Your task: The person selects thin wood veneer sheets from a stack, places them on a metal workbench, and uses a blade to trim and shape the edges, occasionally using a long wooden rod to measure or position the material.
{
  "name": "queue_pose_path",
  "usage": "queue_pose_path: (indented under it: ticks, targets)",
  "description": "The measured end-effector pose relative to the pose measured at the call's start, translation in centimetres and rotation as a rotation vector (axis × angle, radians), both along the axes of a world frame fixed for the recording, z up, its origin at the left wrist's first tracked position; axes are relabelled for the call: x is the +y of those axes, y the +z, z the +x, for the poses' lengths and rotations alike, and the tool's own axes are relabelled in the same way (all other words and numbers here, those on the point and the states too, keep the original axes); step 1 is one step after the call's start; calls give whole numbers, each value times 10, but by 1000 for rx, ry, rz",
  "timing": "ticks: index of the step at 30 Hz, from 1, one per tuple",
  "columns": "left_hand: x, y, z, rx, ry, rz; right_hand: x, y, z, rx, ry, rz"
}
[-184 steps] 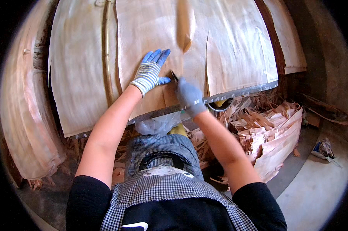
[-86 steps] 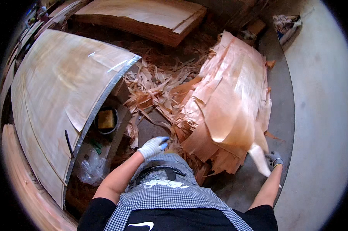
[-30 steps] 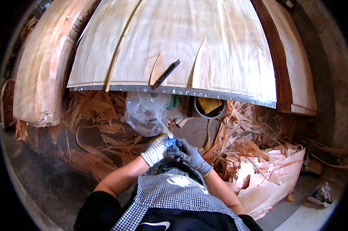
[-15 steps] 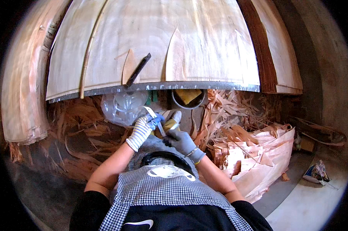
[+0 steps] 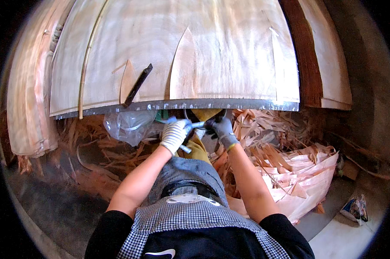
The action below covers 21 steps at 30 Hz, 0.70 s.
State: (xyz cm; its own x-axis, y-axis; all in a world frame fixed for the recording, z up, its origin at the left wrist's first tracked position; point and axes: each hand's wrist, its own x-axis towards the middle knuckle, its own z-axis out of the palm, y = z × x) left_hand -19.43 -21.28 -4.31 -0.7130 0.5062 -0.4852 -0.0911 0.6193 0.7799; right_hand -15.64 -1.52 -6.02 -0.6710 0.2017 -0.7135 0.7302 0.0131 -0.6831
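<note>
My left hand (image 5: 176, 133), in a white striped glove with bluish fingers, is closed round a pale, bluish-white flat strip (image 5: 198, 124). A pale end sticks out below that fist; whether it is the same piece I cannot tell. My right hand (image 5: 222, 129), in a grey glove with dark fingertips, is closed at the strip's right end. Its fingers hide what lies there. Both hands are just below the front edge of a table covered with a broad wood veneer sheet (image 5: 229, 56). Behind them, a round container (image 5: 187, 113) with something yellow in it is partly hidden.
A dark bar-shaped tool (image 5: 138, 85) and a pointed veneer piece (image 5: 183, 69) lie on the sheet, with a thin stick (image 5: 88, 60) at left. A clear plastic bag (image 5: 128, 127) is under the edge. Veneer scraps (image 5: 264, 129) and a veneer pile (image 5: 298, 181) are on the right.
Both hands have moved forward, toward the table edge, and the right hand also shifted right. The strip between them now lies nearly level instead of slanting. The view has shifted slightly.
</note>
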Motion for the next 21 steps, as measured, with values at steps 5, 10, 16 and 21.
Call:
queue_pose_path:
  ticks: [5, 10, 16, 21]
  targets:
    - [76, -28, 8, 751, -618, -589, 21, -73, -11, 265, 408, 950]
    - [91, -42, 8, 648, -571, -499, 230, -52, 145, 17, -236, 733]
    - [112, 8, 14, 472, -560, -663, 274, 27, 207, -42, 4, 1159]
    - [134, 59, 49, 476, -474, 3, 123, 87, 75, 512, 549, 647]
